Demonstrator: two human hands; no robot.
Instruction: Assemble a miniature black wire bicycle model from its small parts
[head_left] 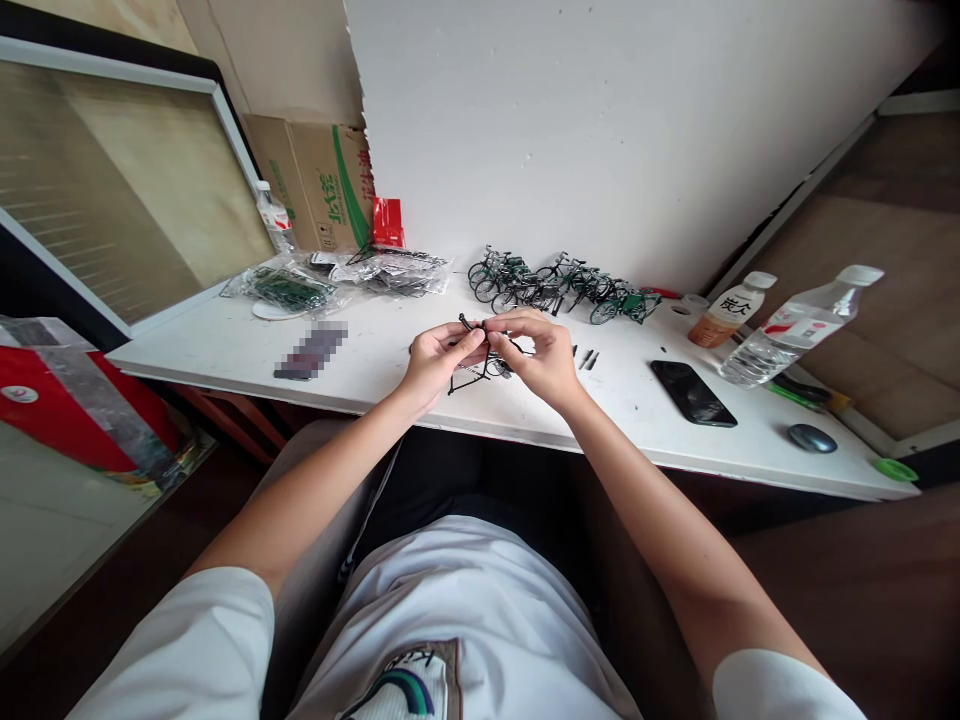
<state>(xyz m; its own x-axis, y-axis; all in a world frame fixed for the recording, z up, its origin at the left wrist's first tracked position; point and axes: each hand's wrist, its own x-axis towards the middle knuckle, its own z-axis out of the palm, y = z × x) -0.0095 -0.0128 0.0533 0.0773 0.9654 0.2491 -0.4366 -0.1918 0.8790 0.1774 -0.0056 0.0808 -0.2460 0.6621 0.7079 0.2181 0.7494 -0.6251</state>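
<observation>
Above the front edge of the white table (360,392), my left hand (442,362) and my right hand (538,358) meet at a small black bicycle frame (469,382). Both hands pinch its upper part between thumb and fingers, and the thin bars hang below the fingertips. Some small parts lie on the table behind and under my hands, partly hidden. Several small assembled model bicycles (525,285), black and dark green, stand in a cluster beyond my hands. Two thin dark pieces (590,360) rest just right of my right hand.
Plastic bags of parts (292,288) lie at the back left, before a cardboard box (315,185) and a bottle. On the right are a black phone (691,392), a brown-labelled bottle (731,310), a large water bottle (799,330) and a mouse (812,438).
</observation>
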